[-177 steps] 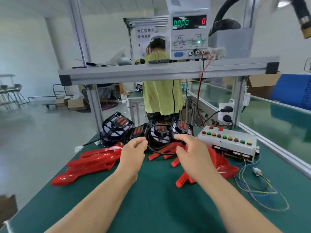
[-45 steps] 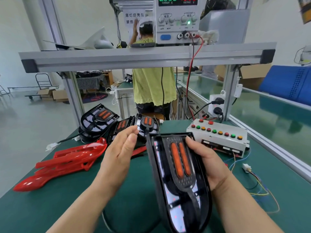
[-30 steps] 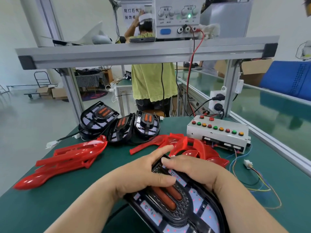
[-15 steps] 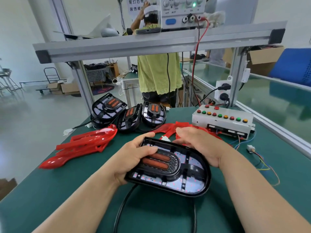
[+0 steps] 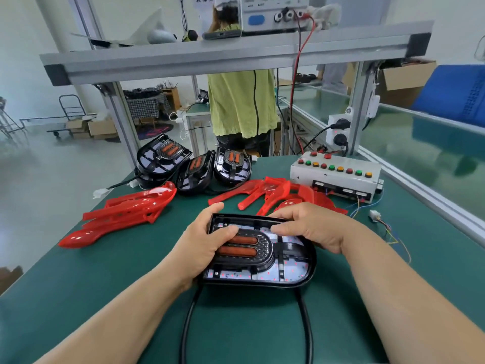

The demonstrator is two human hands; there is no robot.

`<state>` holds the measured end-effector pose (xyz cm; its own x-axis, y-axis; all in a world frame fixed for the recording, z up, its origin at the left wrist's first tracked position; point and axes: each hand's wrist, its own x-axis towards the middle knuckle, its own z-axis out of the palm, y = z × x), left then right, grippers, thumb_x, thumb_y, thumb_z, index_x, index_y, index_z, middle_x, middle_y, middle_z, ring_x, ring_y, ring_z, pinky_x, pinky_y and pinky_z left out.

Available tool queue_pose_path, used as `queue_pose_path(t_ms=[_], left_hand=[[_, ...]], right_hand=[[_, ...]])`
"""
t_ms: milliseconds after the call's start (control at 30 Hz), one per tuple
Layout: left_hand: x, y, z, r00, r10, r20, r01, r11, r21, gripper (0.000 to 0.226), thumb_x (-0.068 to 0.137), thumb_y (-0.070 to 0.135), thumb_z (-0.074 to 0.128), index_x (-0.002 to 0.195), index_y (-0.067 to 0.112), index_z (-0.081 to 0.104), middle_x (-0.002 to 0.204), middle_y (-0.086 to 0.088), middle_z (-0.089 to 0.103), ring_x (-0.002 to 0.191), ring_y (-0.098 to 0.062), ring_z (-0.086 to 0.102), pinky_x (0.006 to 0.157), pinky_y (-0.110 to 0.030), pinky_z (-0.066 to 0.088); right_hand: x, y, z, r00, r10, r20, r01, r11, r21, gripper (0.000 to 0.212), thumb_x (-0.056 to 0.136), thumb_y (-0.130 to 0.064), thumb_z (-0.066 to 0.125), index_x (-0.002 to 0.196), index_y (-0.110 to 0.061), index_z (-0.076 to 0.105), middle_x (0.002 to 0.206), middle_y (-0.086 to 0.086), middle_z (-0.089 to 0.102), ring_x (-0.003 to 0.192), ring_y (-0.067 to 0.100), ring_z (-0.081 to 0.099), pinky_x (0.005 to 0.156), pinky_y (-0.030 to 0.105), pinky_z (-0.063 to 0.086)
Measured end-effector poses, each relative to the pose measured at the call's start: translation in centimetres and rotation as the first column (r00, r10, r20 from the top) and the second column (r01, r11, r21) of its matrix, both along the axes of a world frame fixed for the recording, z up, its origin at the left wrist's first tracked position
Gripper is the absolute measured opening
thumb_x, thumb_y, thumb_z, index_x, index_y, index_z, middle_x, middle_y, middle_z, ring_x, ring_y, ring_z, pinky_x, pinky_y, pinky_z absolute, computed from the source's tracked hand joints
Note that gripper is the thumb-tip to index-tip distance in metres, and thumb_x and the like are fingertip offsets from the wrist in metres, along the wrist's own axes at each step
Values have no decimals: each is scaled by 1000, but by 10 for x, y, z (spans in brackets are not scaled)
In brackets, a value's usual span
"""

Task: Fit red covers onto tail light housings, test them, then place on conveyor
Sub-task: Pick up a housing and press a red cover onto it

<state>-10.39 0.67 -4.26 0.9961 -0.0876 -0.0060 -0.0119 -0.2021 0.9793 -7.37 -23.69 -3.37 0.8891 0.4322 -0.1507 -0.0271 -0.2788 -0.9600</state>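
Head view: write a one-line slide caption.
Left hand and right hand hold a tail light housing at the green bench, red covers behind.

The tail light housing [image 5: 265, 258] is black plastic, with a glossy rim and a finely textured grille. The red covers [image 5: 126, 211] are shiny, translucent plastic. A matt green mat covers the tabletop [image 5: 105, 285]. The overhead frame [image 5: 210, 59] is dull grey metal, and the cable [image 5: 186, 324] is smooth and black.
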Motion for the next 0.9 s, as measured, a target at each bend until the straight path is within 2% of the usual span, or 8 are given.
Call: queue_pose_path(t_ms=[233,333,400,500,567,633,733,900], left_hand=[[10,5,16,996,78,33,-78,997,6,24,98,44,52,107,28,68,111,7,72,108,-13,66,88,-32,51],[-5,9,25,935,220,278,-291,924,247,20,93,50,54,89,35,66,90,16,69,88,0,64,78,-32,51],[-27,18,32,913,142,383,-328,813,481,34,79,67,57,77,33,61,73,20,63,65,3,56,60,-26,42],[-55,33,43,997,-61,-45,71,541,838,62,52,89,54,71,30,59,55,17,56,45,-1,46,49,-24,35],[-64,41,48,950,-66,-305,308,358,881,61,48,83,67,73,28,60,60,14,61,50,0,49,51,-22,38],[-63,44,50,930,-72,-361,365,313,877,47,56,67,79,75,28,63,66,13,64,55,0,54,57,-23,43],[-47,49,51,957,-104,-271,290,309,906,20,71,42,77,74,25,66,63,14,65,54,3,56,59,-21,46],[13,57,53,978,-13,210,-192,358,914,19,80,26,73,69,24,58,74,9,62,70,-11,58,64,-30,46]], right_hand=[[0,-9,-11,988,-65,-139,95,970,223,20,84,-11,68,102,-9,76,102,18,74,82,22,72,75,31,60],[0,-9,-12,986,-86,-141,118,965,235,16,92,-5,62,95,-10,78,93,15,76,74,20,71,67,28,59],[0,-9,-13,986,-68,-153,105,964,246,18,93,-4,60,94,-10,78,93,15,76,73,20,71,67,29,59],[1,-10,-13,986,-61,-152,98,962,253,18,94,-4,59,98,-8,76,93,15,76,73,21,71,67,29,60],[1,-11,-13,987,-64,-144,100,963,252,18,95,-4,59,98,-7,76,92,15,76,72,20,72,65,28,59],[1,-11,-13,987,-65,-148,101,962,253,18,95,-4,59,97,-8,77,92,15,76,72,20,72,64,28,59],[2,-15,-12,987,-77,-142,111,962,249,19,94,-6,60,97,-10,78,99,18,75,78,23,72,73,33,62],[3,-18,-14,982,-37,-186,97,940,327,36,81,-14,67,116,-6,71,116,24,70,101,34,68,97,47,53]])
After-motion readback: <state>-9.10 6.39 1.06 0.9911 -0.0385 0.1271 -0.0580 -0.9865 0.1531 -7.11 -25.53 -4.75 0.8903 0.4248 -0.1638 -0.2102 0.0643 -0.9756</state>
